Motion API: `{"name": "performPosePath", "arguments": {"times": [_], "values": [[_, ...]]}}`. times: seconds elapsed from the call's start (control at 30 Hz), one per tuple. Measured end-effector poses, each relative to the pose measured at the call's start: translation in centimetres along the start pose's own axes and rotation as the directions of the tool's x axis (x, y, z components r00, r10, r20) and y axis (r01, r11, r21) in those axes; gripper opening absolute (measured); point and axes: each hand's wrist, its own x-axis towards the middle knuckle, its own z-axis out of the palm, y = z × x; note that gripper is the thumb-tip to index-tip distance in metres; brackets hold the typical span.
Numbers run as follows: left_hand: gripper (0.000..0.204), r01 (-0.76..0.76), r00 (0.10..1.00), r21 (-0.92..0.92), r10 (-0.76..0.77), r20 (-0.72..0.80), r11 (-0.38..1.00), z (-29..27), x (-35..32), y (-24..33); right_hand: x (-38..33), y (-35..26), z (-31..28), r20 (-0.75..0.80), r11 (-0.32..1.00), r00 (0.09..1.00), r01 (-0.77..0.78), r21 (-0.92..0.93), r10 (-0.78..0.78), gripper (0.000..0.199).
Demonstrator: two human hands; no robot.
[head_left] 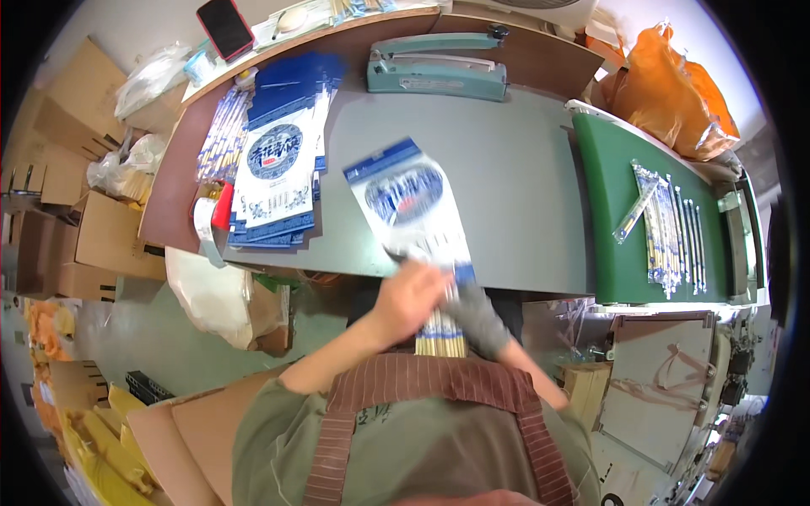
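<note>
A white and blue printed plastic bag (pixel 413 205) slants away from me over the front of the grey table, its near end at my hands. My bare left hand (pixel 408 297) is closed on that near end. Just to its right, my right hand (pixel 477 319), in a grey glove, is wrapped round a bundle of paper-sleeved chopsticks (pixel 440 337). The lower ends of the sticks stick out below my hands, close to my apron. Their upper part is hidden by the hands and the bag, so I cannot tell how far inside they reach.
Flat bags (pixel 274 160) lie stacked at the table's left, beside wrapped chopsticks (pixel 221 135) and a tape roll (pixel 205 221). A green heat sealer (pixel 436 76) stands at the back. More wrapped chopsticks (pixel 664 228) rest on a green surface (pixel 601 185) at right, near an orange bag (pixel 675 93).
</note>
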Motion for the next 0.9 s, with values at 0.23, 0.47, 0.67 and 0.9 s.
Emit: {"name": "performPosePath", "arguments": {"times": [0.23, 0.47, 0.67, 0.9], "values": [[0.025, -0.051, 0.969, -0.147, 0.084, 0.232, 0.988, -1.1, -1.3, -0.1, -4.1, -1.4, -1.8, -0.253, 0.499, 0.967, -0.239, -0.833, 0.041, 0.057], [0.037, 0.263, 0.936, 0.239, -0.307, 0.170, 0.935, 0.0, 2.2, -9.2, 8.8, -1.8, -3.4, -0.169, 0.280, 0.912, -0.063, -0.958, -0.374, 0.032], [0.042, 0.531, 0.785, -0.022, -0.481, 0.390, 0.847, -4.6, -3.3, -3.1, 0.4, 0.3, -1.6, 0.006, 0.526, 0.900, 0.261, -0.810, -0.436, 0.051], [0.029, 0.380, 0.922, -0.282, -0.334, 0.197, 0.881, -14.3, 19.9, -0.1, 4.7, -25.7, -2.7, -0.141, 0.494, 0.622, 0.442, -0.748, -0.770, 0.016]]}}
